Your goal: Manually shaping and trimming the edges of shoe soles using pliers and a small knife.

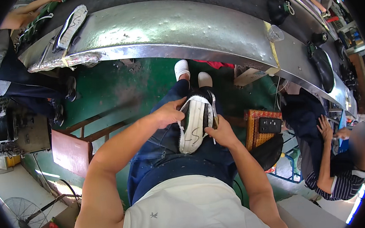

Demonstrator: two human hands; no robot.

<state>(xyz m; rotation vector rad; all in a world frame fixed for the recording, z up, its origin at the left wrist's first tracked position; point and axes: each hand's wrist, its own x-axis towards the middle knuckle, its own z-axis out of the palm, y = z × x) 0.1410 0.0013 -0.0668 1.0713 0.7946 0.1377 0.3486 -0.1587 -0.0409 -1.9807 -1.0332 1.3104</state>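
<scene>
A shoe on its last (pixel 195 123) lies sole-up across my lap, its pale bottom marked with a dark squiggle and white edging around it. My left hand (pixel 168 114) is closed on the left rim of the shoe, fingers partly hidden behind the edge. At the right side, my right hand (pixel 222 132) grips a slim metal hand tool (pixel 214 105) that runs along the shoe's edge; its exact kind is unclear. Dark upper material shows along both sides of the bottom.
A metal-topped bench (pixel 163 26) with a conveyor belt crosses ahead. Another shoe (pixel 72 26) lies on it at left, a black boot (pixel 322 66) at right. A plastic cup (pixel 275 33) stands there. A phone (pixel 270 125) rests on a woven stool. Co-workers sit or stand at both sides.
</scene>
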